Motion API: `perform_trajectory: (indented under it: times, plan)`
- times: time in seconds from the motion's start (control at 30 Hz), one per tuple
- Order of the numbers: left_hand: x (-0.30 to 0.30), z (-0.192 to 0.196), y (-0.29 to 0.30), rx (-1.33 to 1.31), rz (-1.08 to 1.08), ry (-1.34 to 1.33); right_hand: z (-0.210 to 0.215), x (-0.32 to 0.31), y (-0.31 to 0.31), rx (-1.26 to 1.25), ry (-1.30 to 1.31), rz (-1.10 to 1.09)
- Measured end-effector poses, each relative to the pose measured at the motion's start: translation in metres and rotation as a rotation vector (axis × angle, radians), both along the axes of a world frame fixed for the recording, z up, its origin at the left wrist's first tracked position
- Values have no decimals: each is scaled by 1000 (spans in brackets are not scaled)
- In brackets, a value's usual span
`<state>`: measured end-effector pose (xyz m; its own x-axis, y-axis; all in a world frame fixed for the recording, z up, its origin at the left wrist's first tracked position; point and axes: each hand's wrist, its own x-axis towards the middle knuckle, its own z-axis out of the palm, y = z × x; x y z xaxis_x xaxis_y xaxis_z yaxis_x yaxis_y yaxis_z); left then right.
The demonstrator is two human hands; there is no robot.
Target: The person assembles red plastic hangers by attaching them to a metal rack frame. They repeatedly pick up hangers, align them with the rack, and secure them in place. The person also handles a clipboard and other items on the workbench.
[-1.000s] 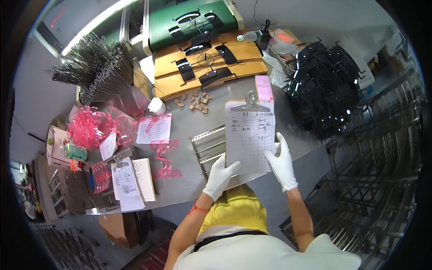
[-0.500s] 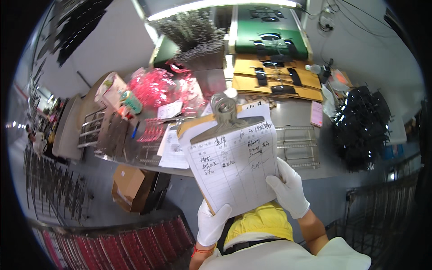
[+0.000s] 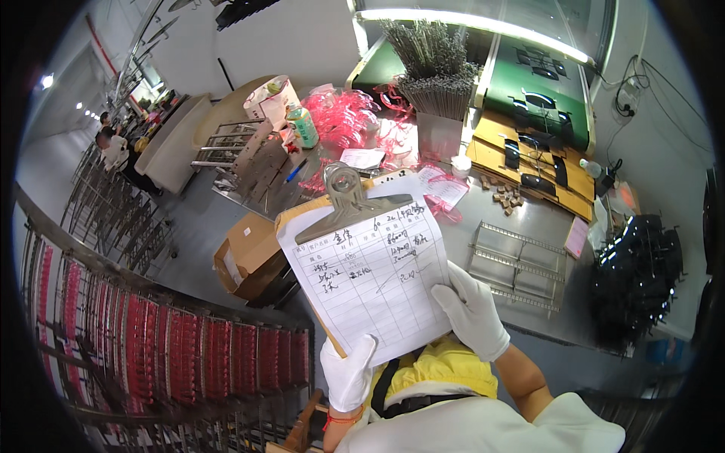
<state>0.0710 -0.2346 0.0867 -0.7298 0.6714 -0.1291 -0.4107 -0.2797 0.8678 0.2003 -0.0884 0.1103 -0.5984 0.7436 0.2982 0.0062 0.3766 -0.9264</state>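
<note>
A clipboard with a large metal clip is held up in front of me, carrying a white printed form with handwriting. At its lower left corner, my left hand, in a white glove, pinches the board with the thumb on top of the paper. My right hand, also in a white glove, grips the right edge, its thumb lying over the sheet. The fingers of both hands behind the board are hidden. The board tilts slightly to the left and covers part of the metal table behind it.
Pink glossy parts, a green bottle and a bundle of thin metal rods stand on the table. A metal rack lies at right, near black glossy parts. Red-filled racks and a cardboard box are at left.
My view has swung to the left, so the table appears farther right and more red racks and a distant person show. Both hands keep their hold on the clipboard.
</note>
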Motion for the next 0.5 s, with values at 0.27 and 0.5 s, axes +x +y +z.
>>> perform_trajectory:
  times: [0.27, 0.5]
  plan:
    - [36, 12, 26, 4, 60, -39, 4, 25, 22, -65, 27, -77]
    - [57, 18, 47, 1, 16, 16, -10, 46, 39, -197, 111, -134]
